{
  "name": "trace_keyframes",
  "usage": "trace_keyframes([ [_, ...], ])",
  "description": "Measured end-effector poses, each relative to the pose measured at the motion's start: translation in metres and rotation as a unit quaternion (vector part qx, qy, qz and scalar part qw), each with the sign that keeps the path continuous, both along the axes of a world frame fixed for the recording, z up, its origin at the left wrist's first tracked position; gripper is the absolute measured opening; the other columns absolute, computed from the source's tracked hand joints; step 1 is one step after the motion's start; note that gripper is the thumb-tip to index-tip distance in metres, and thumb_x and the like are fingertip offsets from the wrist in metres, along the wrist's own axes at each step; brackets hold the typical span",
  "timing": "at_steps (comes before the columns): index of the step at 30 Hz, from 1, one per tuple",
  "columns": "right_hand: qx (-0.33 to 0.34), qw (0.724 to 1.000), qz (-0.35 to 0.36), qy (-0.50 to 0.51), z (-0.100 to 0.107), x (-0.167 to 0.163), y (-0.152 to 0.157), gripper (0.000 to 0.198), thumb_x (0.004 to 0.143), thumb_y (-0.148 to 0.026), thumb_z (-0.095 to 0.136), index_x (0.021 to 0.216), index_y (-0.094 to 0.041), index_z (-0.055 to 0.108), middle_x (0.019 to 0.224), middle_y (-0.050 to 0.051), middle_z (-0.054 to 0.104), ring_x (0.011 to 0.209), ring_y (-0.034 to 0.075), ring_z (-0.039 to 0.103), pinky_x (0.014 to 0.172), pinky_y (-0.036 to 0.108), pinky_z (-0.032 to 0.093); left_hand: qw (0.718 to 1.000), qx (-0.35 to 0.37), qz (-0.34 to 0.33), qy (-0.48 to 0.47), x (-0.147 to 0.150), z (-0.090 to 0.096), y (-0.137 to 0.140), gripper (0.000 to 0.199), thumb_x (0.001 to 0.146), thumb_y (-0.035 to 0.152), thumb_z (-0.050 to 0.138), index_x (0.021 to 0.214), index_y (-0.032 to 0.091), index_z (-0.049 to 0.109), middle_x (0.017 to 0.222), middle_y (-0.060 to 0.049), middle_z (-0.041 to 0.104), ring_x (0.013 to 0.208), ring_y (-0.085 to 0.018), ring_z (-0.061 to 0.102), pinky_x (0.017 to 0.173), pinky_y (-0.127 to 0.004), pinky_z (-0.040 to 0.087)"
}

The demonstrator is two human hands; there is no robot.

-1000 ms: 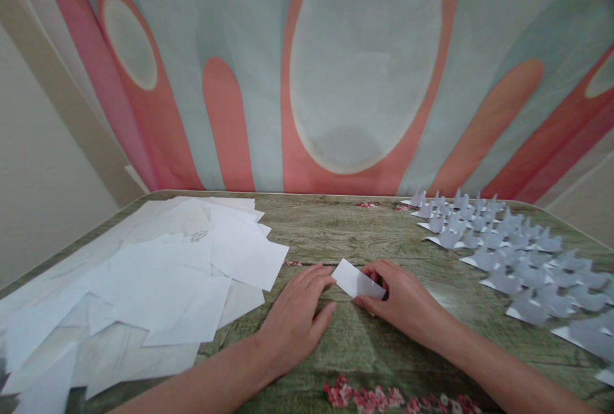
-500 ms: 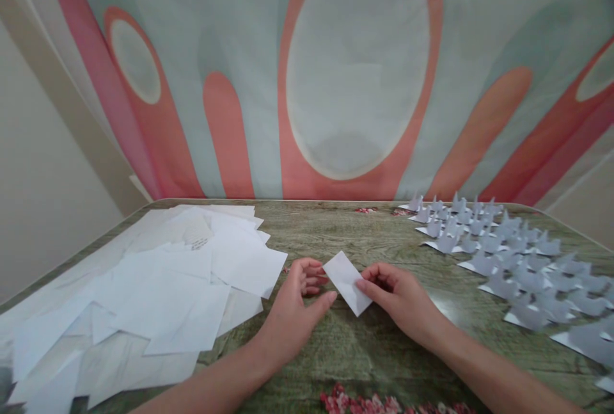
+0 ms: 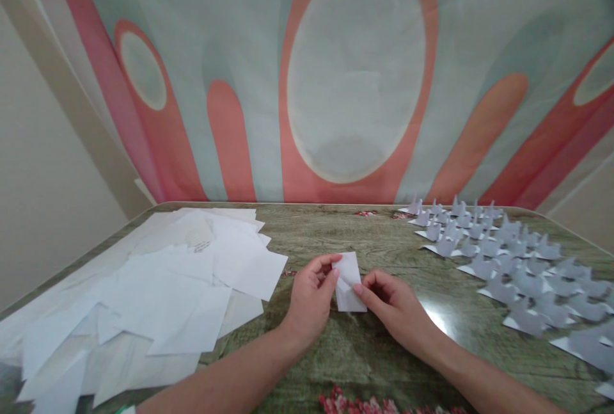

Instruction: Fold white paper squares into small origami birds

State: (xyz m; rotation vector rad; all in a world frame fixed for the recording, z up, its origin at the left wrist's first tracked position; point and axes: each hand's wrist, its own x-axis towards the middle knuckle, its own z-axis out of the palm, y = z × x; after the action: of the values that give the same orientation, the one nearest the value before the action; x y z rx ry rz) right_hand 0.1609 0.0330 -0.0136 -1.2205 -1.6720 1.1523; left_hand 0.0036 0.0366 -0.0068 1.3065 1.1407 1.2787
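Observation:
A small folded piece of white paper (image 3: 349,286) is held up above the table, its long side nearly upright. My left hand (image 3: 314,289) pinches its upper left edge between thumb and fingers. On the lower right edge, my right hand (image 3: 391,302) grips the same paper, thumb in front and fingers curled behind. Faint crease lines show on its face. Whatever lies behind the paper is hidden.
Loose white sheets (image 3: 177,286) lie in a spread pile on the left of the wood-grain table (image 3: 307,235). Rows of folded paper birds (image 3: 518,254) stand on the right. A patterned curtain (image 3: 259,113) hangs behind the table's far edge.
My left hand has moved right and closed on the paper's upper left edge; before, it was open beside it. The paper has turned from slanted to nearly upright, still in my right hand.

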Motion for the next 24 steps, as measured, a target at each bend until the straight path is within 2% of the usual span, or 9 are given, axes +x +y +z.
trace_keyframes([
  [5,0.006,0.999,0.032,-0.010,-0.0003,0.0021,0.0013,0.024,0.083,-0.038,0.049,0.072,-0.018,0.052,0.062,-0.003,0.046,0.058,0.011,0.041,0.052,0.022,0.033,0.999,0.001,-0.029,0.020,-0.0051,0.0000,-0.0024,0.024,0.083,0.024,0.051,0.101,0.014,0.061,0.098,-0.007,0.067,0.090,-0.018,0.061,0.082,-0.033,0.048],
  [8,0.005,0.999,0.034,-0.006,-0.0010,0.0038,0.0039,0.026,0.082,-0.039,0.050,0.068,-0.017,0.050,0.060,-0.004,0.044,0.056,0.011,0.039,0.051,0.022,0.033,0.999,0.017,-0.039,0.031,-0.0051,-0.0002,-0.0046,0.023,0.083,0.025,0.052,0.102,0.016,0.063,0.101,-0.006,0.066,0.093,-0.018,0.060,0.086,-0.033,0.046],
  [12,-0.018,0.999,0.009,0.035,-0.0036,0.0049,0.0074,0.027,0.083,-0.041,0.050,0.070,-0.017,0.051,0.061,-0.003,0.047,0.057,0.011,0.042,0.052,0.022,0.034,0.998,0.026,-0.062,0.012,-0.0060,-0.0030,-0.0054,0.027,0.082,0.026,0.054,0.107,0.017,0.061,0.102,-0.006,0.063,0.090,-0.017,0.059,0.079,-0.030,0.049],
  [15,-0.030,0.997,0.005,0.067,-0.0065,0.0044,0.0082,0.027,0.082,-0.041,0.051,0.072,-0.016,0.053,0.062,-0.003,0.049,0.057,0.011,0.044,0.052,0.021,0.035,0.995,0.050,-0.072,0.038,-0.0084,-0.0040,-0.0042,0.028,0.079,0.023,0.058,0.106,0.019,0.062,0.100,-0.005,0.059,0.088,-0.016,0.058,0.074,-0.027,0.049],
  [20,-0.040,0.997,0.012,0.058,-0.0068,0.0030,0.0055,0.027,0.081,-0.042,0.052,0.074,-0.016,0.056,0.063,-0.003,0.051,0.056,0.011,0.045,0.051,0.022,0.036,0.996,0.031,-0.081,0.034,-0.0098,-0.0055,-0.0009,0.028,0.079,0.023,0.059,0.106,0.019,0.063,0.104,-0.007,0.055,0.086,-0.016,0.056,0.068,-0.024,0.048],
  [24,-0.027,0.994,-0.007,0.110,0.0011,0.0061,0.0067,0.020,0.084,-0.038,0.050,0.087,-0.019,0.053,0.075,0.000,0.055,0.067,0.013,0.052,0.060,0.023,0.042,0.996,0.032,-0.081,0.028,-0.0077,-0.0077,0.0020,0.028,0.079,0.023,0.060,0.106,0.019,0.063,0.105,-0.007,0.054,0.087,-0.016,0.055,0.067,-0.023,0.047],
])
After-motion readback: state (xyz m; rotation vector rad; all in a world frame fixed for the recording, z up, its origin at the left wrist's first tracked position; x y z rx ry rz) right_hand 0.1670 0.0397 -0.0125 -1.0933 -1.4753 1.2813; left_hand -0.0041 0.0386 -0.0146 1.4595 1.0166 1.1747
